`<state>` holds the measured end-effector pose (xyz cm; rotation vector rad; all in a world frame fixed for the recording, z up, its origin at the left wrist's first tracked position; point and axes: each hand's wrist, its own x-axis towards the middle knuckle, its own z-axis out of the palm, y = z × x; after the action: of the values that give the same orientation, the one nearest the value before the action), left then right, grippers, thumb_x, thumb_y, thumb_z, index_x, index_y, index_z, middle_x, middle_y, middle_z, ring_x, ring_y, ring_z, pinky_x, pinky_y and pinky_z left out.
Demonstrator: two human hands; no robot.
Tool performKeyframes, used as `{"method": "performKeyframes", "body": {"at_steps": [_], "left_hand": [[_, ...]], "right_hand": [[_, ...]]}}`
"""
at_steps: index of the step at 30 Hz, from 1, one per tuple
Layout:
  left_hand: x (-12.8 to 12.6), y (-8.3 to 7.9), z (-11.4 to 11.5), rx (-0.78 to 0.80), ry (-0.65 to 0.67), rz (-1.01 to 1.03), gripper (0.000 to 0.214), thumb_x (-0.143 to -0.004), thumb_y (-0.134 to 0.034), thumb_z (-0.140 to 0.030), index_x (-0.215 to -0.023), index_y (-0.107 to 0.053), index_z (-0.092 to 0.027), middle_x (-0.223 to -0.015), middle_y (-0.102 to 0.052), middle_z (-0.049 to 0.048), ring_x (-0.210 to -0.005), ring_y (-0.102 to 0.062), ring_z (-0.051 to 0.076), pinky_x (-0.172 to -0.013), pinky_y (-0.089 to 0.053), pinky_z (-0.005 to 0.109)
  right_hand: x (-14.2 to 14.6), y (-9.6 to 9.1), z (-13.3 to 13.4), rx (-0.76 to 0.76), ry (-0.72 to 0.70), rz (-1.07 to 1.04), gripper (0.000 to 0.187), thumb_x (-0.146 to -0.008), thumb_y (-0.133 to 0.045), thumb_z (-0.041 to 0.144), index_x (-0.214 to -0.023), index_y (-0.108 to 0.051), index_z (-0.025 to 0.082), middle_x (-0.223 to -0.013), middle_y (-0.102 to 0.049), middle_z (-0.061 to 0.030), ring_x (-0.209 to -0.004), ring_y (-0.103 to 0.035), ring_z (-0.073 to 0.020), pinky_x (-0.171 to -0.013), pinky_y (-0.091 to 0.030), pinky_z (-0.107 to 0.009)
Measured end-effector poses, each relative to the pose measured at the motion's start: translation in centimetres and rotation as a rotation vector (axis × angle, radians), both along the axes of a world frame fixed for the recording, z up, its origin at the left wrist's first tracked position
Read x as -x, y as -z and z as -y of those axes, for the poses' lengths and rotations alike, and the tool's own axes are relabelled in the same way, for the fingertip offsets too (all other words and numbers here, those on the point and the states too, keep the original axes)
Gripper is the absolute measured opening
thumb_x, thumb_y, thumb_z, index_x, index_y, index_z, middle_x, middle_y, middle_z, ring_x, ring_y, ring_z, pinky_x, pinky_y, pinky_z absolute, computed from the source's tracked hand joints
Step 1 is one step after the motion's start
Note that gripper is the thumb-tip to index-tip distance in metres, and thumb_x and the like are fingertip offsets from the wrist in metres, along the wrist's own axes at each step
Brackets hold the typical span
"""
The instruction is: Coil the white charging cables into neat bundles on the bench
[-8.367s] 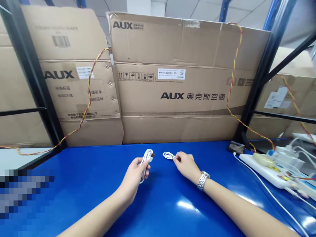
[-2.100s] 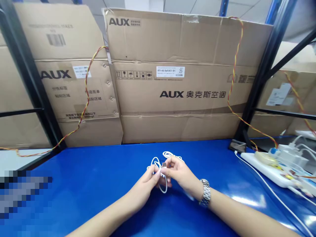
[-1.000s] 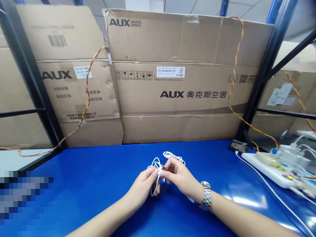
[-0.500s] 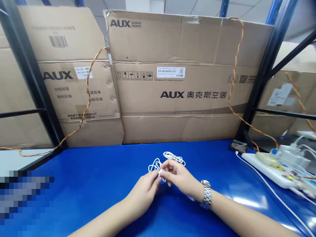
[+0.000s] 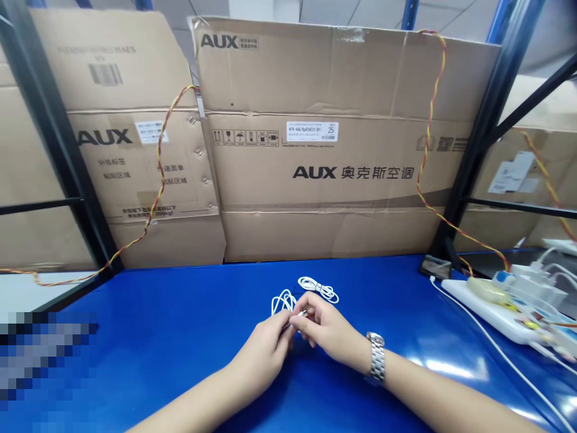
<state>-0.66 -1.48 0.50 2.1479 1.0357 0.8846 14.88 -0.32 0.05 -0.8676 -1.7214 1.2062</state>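
Observation:
My left hand [image 5: 267, 343] is closed, thumb against fingers, around part of a white cable [image 5: 282, 300] whose loops stick out just beyond the fingertips. My right hand [image 5: 328, 329], with a metal watch on its wrist, pinches the same cable's end. A small white and shiny tip [image 5: 303, 314] shows between its thumb and forefinger. The fingertips of both hands meet, so most of the held piece is hidden. Just past them, a second white cable [image 5: 318, 289] lies coiled on the blue tabletop [image 5: 180, 337], bound at its middle with a dark tie.
On the right sits a white power strip [image 5: 487, 310] crowded with plugs, and a loose white cord [image 5: 491, 343] runs toward the front. Large cardboard boxes [image 5: 324, 234] stand behind the table between black posts [image 5: 469, 144]. Twisted red-yellow wires [image 5: 160, 156] hang across them.
The white connector between my fingers has turned and is now mostly covered. My right fingers have closed in over it, while both coils stay in place.

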Motion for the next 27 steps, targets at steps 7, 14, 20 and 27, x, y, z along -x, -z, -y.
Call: {"method": "performKeyframes", "body": {"at_steps": [7, 14, 20, 27], "left_hand": [[1.2, -0.8, -1.3, -0.192, -0.204, -0.112, 0.018, -0.079, -0.044, -0.027, -0.072, -0.06, -0.024, -0.064, -0.059, 0.0014, -0.067, -0.05, 0.02, -0.062, -0.031, 0.026], [2.8, -1.9, -3.2, -0.145, -0.388, 0.079, 0.024, -0.079, -0.041, -0.04, -0.074, -0.056, -0.022, -0.055, -0.05, -0.0039, -0.053, -0.046, 0.013, -0.051, -0.03, 0.022], [3.6, -1.6, -4.4, -0.074, -0.46, 0.097, 0.032, -0.076, -0.044, -0.047, -0.068, -0.057, -0.019, -0.049, -0.044, -0.005, -0.048, -0.042, 0.012, -0.047, -0.029, 0.022], [4.2, -1.6, -5.0, -0.098, -0.516, 0.087, 0.031, -0.07, -0.05, -0.047, -0.065, -0.059, -0.018, -0.056, -0.053, -0.0019, -0.054, -0.048, 0.014, -0.05, -0.031, 0.022]], "right_hand": [[-0.9, -1.5, 0.0, -0.135, 0.202, -0.082, 0.02, -0.079, -0.053, 0.038, -0.077, -0.046, 0.02, -0.056, -0.051, 0.0042, -0.046, -0.044, -0.0082, -0.044, -0.034, -0.021], [-4.0, -2.6, -3.2, -0.198, 0.567, -0.419, 0.023, -0.073, -0.06, 0.039, -0.075, -0.051, 0.017, -0.056, -0.054, 0.0027, -0.046, -0.046, -0.0081, -0.046, -0.037, -0.022], [-6.9, -2.7, -5.6, -0.166, 0.757, -0.648, 0.027, -0.067, -0.064, 0.039, -0.068, -0.049, 0.016, -0.055, -0.052, 0.0036, -0.045, -0.046, -0.0073, -0.045, -0.039, -0.021], [-8.9, -2.7, -6.9, -0.173, 0.876, -0.734, 0.027, -0.064, -0.066, 0.036, -0.067, -0.049, 0.016, -0.053, -0.052, 0.0044, -0.043, -0.046, -0.0062, -0.044, -0.04, -0.02]]}}
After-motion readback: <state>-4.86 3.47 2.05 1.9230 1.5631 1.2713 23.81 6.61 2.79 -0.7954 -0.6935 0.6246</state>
